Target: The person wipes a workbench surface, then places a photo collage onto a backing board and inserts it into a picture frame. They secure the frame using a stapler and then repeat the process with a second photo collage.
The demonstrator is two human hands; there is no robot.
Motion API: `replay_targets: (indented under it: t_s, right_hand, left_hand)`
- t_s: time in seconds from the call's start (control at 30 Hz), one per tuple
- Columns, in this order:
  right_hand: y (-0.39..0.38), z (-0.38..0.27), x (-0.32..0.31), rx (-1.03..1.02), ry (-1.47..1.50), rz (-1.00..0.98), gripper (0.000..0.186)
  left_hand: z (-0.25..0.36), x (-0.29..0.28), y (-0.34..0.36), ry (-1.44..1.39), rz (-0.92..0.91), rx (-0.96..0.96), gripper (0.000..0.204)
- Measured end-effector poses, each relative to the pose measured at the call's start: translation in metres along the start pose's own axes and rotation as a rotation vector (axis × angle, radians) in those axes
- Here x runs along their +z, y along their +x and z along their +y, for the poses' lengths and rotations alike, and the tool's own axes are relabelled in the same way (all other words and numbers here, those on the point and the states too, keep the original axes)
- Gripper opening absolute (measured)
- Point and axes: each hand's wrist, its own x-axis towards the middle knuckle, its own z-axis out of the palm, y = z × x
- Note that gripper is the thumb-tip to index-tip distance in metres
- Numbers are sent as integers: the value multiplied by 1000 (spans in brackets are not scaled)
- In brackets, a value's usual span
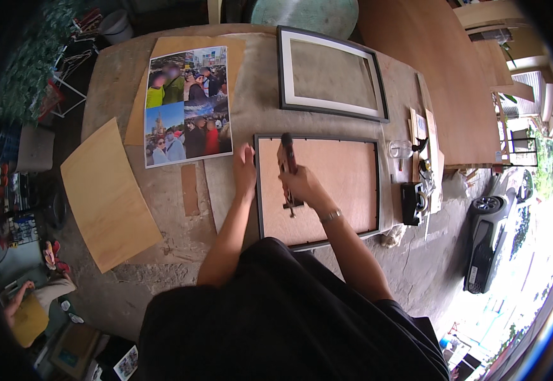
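Note:
A dark picture frame (378,184) lies face down on the table before me, its backing board (346,190) of light brown wood showing. Small dark tabs stand along the frame's inner edges. My right hand (304,186) is wrapped round a point driver (291,159), a gun-shaped tool with a dark grip and metal parts, over the left part of the board. At the frame's upper left edge, my left hand (245,170) is closed with its fingers curled against the rim. Beyond lies a second dark frame (333,109) with a white mat (327,105).
A photo collage print (191,108) lies on brown card at the left, near a loose thin board (108,197). Right of the frame stand a glass jar (400,149) and a black tape dispenser (411,203). Another person's arm (19,298) shows at lower left.

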Motion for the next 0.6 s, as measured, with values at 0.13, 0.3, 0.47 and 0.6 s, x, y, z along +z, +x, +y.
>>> replay_targets:
  t_s: [0.13, 0.3, 0.47, 0.6]
  right_hand:
    - [-64, -20, 4, -247, -227, -144, 53]
    - [-85, -3, 18, -815, -161, 49, 40]
    - [-97, 37, 31, -1091, -552, 200, 40]
    - [-100, 43, 28, -1210, -577, 291, 49]
  left_hand:
    - [8, 13, -95, -1221, -422, -325, 65]
    - [1, -38, -70, -1496, -678, -274, 50]
    - [63, -75, -59, -1554, -554, 0, 43]
    - [103, -81, -98, -1585, -433, -95, 39]
